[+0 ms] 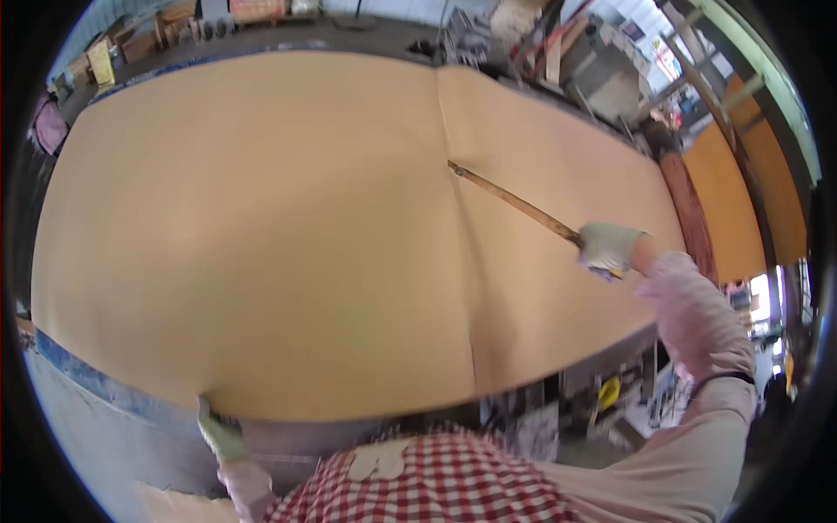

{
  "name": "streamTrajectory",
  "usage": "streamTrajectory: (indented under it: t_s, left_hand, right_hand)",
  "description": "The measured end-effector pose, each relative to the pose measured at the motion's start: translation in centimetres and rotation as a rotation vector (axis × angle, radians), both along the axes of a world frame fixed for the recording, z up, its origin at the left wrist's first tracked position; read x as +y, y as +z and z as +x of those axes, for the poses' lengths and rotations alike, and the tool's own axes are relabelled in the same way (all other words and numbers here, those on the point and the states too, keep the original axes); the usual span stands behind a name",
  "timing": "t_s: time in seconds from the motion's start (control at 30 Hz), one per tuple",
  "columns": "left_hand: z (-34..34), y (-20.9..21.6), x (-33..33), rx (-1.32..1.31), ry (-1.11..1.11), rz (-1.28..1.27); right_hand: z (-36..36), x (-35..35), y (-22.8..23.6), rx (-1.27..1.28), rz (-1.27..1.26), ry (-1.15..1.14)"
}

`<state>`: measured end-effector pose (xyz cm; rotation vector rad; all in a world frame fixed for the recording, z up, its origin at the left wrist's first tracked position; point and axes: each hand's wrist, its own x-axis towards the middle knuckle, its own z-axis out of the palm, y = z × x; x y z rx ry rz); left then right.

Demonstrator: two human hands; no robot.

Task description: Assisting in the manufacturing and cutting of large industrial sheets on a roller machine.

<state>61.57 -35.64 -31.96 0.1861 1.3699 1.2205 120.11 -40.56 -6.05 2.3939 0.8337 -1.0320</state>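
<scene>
A large smooth tan sheet [261, 218] lies across the work surface. To its right is a second tan sheet [567, 166], and a thin seam line runs between the two from far to near. My right hand [610, 248], in a pale glove, is closed round the end of a thin wooden stick [519, 205]. The stick points up and left, its dark tip at the seam. At the near left edge of the large sheet, my gloved left hand [222, 436] grips the rim with the thumb uppermost; its other fingers are mostly hidden.
A blue-edged table [105, 375] shows under the sheet at the left. Beyond the right end are a reddish roller [689, 209] and orange-tan panels [724, 200] in a frame. Boxes and clutter line the far side. Below the right sheet sits machinery with a yellow part [609, 393].
</scene>
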Motion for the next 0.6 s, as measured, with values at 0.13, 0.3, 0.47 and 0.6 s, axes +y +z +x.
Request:
streamTrajectory:
  t_s: [0.13, 0.3, 0.47, 0.6]
  left_hand:
    - [-7.4, -5.3, 3.5, -0.063, -0.129, 0.168]
    - [-10.7, -9.8, 9.8, -0.167, -0.002, 0.093]
    - [-22.1, -13.1, 14.7, 0.06, 0.114, 0.12]
    - [-11.6, -5.9, 4.8, 0.632, 0.123, 0.364]
  right_hand:
    - [-14.8, -11.3, 3.6, 0.029, -0.117, 0.002]
    - [-30.7, -23.3, 5.9, 0.021, -0.363, -0.099]
    - [-37.0, -30.8, 9.8, 0.301, -0.189, -0.161]
    - [-35.9, -31.1, 10.5, 0.209, 0.268, -0.307]
